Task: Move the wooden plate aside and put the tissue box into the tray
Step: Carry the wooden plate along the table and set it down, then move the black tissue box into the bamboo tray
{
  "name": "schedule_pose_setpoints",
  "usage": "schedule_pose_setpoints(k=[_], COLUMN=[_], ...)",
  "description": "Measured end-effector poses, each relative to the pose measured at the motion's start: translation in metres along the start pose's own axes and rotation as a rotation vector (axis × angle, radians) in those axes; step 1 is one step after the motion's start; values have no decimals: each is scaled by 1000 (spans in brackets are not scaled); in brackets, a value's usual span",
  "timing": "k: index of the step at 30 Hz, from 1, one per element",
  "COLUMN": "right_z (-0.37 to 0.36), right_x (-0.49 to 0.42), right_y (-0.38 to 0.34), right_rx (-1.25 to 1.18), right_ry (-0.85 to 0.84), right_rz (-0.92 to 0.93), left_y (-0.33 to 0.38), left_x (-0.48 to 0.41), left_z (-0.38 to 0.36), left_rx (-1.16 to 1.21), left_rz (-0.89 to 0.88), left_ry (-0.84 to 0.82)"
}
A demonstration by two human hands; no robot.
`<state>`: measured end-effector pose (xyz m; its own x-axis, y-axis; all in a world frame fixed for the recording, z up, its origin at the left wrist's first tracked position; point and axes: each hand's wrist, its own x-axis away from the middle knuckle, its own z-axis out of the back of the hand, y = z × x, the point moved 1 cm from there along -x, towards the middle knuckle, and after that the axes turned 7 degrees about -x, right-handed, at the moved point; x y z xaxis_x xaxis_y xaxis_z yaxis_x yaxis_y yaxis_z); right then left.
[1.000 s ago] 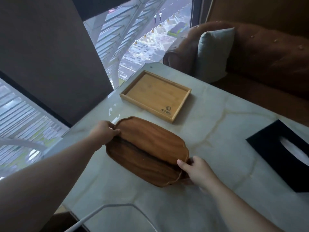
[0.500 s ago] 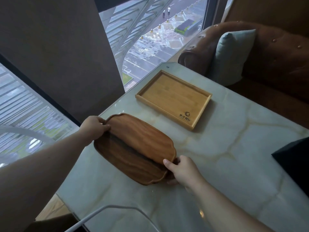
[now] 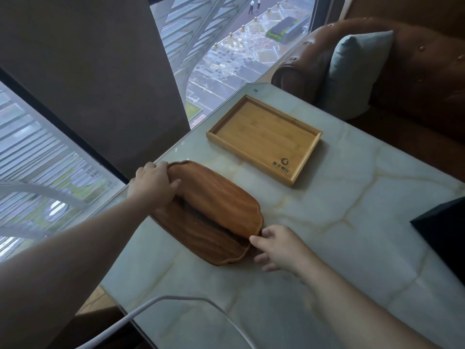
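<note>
The dark wooden plate (image 3: 211,212), oblong with a wavy rim, lies near the left edge of the marble table (image 3: 352,222). My left hand (image 3: 153,183) grips its far left end. My right hand (image 3: 279,246) holds its near right end, thumb on the rim. The light bamboo tray (image 3: 264,137) with a printed logo sits empty further back. Only a dark corner of the black tissue box (image 3: 442,227) shows at the right edge of the view.
A brown leather sofa (image 3: 415,59) with a grey-green cushion (image 3: 352,69) stands behind the table. A window and a dark wall panel run along the left edge. A white cable (image 3: 161,303) arcs over the table's near edge.
Both hands have slid the wooden plate left toward the table edge. The view has turned left, so the tissue box is now mostly out of frame.
</note>
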<state>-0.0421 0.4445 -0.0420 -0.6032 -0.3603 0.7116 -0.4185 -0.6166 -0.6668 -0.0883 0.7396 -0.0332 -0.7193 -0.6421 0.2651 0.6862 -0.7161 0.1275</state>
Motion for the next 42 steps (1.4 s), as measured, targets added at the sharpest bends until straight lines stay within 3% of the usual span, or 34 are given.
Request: schedule_pose_setpoints(k=[3,8,21,31,35,42], right_z=[24,78,227,331,357,386], right_x=[14,46,111,130,125,114], right_y=[0,8,59,124,145,186], right_rx=[188,366,609,705,719,737], right_ry=[61,206,490,683,748,685], right_rz=[95,211,372,311,205,52], left_y=[35,114,305,443,484,544], left_x=[27,78,157,190,190,183], left_z=[7,10,3,-17,-33,-57], left_rx=[-48,-152,-275,-485,-584,-775], left_rz=[-214,-561,-995,-1211,-1278,-1409], left_ry=[55,3,57,35,48,85])
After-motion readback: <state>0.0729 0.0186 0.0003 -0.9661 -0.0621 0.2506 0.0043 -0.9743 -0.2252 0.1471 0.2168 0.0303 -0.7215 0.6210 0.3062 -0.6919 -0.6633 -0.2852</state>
